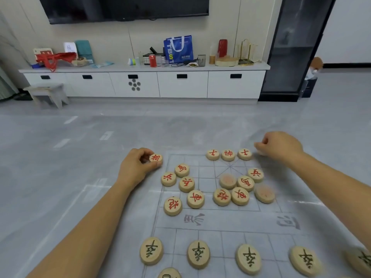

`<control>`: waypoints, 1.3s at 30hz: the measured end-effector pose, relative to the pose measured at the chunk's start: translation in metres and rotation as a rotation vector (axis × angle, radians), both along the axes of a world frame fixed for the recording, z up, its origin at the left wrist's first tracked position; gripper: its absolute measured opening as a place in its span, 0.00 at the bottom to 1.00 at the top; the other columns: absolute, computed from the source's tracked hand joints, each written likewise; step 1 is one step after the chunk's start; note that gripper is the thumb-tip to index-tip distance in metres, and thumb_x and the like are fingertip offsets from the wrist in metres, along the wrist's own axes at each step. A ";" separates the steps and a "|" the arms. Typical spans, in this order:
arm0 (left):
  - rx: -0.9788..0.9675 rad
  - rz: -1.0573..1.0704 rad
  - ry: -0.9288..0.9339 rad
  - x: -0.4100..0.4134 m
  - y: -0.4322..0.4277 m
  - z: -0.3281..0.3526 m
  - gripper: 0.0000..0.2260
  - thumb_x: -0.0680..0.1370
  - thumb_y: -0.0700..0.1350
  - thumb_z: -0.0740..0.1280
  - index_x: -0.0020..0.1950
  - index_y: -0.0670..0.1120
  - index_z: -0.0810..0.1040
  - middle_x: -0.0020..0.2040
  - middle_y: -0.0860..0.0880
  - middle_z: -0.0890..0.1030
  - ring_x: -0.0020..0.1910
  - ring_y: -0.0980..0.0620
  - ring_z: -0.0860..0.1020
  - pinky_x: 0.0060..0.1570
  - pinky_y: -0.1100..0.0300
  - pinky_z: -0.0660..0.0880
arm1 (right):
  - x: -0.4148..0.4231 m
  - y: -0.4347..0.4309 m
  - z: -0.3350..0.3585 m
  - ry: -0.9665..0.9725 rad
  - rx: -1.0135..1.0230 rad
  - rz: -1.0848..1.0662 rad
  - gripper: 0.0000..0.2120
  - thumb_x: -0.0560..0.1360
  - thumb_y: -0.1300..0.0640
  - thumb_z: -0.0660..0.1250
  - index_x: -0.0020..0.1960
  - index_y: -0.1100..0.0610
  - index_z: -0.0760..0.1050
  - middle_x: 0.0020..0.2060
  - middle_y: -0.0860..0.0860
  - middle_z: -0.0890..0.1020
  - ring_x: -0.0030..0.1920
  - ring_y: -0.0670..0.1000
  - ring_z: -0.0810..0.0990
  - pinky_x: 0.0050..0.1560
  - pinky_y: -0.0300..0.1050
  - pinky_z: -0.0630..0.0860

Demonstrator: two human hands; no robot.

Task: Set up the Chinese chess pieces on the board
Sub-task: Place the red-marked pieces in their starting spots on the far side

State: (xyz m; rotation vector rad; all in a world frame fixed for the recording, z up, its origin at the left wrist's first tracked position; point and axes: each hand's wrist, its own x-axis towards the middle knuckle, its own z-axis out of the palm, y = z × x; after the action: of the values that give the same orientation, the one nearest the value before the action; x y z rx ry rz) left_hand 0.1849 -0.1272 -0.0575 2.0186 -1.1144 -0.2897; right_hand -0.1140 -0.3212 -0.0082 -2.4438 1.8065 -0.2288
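Observation:
A clear plastic chess board (226, 223) lies on the grey floor. My left hand (136, 167) pinches a red-lettered piece (155, 158) just past the board's far left corner. My right hand (281, 146) hovers at the far row with its fingers curled down around what looks like a pale piece (260, 152), mostly hidden. Three red pieces (228, 154) stand side by side on the far row. Several more red pieces (222, 196) lie loose in the far half, two face down. A row of black-lettered pieces (198, 254) stands on the near side.
The board's river strip (241, 219) carries no pieces. Beyond the board, a white low cabinet (144, 83) with bags and bottles on top runs along the wall. A small stool (48, 93) stands at the left and a dark glass cabinet (291, 57) at the right.

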 end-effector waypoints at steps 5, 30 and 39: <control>0.174 0.028 0.004 -0.007 -0.018 0.010 0.14 0.66 0.58 0.74 0.44 0.52 0.76 0.44 0.52 0.77 0.46 0.50 0.75 0.56 0.47 0.72 | -0.022 -0.003 -0.027 -0.120 0.061 -0.110 0.24 0.77 0.38 0.50 0.52 0.58 0.69 0.50 0.58 0.78 0.47 0.59 0.76 0.42 0.47 0.70; 0.179 -0.209 0.091 -0.063 -0.076 0.019 0.13 0.64 0.49 0.77 0.44 0.51 0.76 0.42 0.52 0.77 0.44 0.51 0.75 0.54 0.48 0.75 | -0.043 0.002 -0.045 -0.337 -0.001 0.161 0.19 0.71 0.42 0.66 0.58 0.50 0.73 0.45 0.47 0.74 0.43 0.49 0.74 0.39 0.42 0.69; 0.330 -0.313 0.087 -0.063 -0.080 0.029 0.18 0.69 0.46 0.74 0.57 0.52 0.75 0.49 0.49 0.74 0.47 0.50 0.73 0.50 0.56 0.73 | -0.046 -0.003 -0.046 -0.396 0.082 0.203 0.20 0.72 0.46 0.67 0.62 0.50 0.72 0.43 0.47 0.74 0.44 0.49 0.74 0.39 0.41 0.69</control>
State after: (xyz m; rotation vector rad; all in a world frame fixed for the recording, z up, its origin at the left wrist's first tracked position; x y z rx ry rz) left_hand 0.1215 -0.2075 -0.0289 2.0817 -1.4000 -0.7578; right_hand -0.1605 -0.3246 -0.0545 -2.2996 1.3693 -0.5625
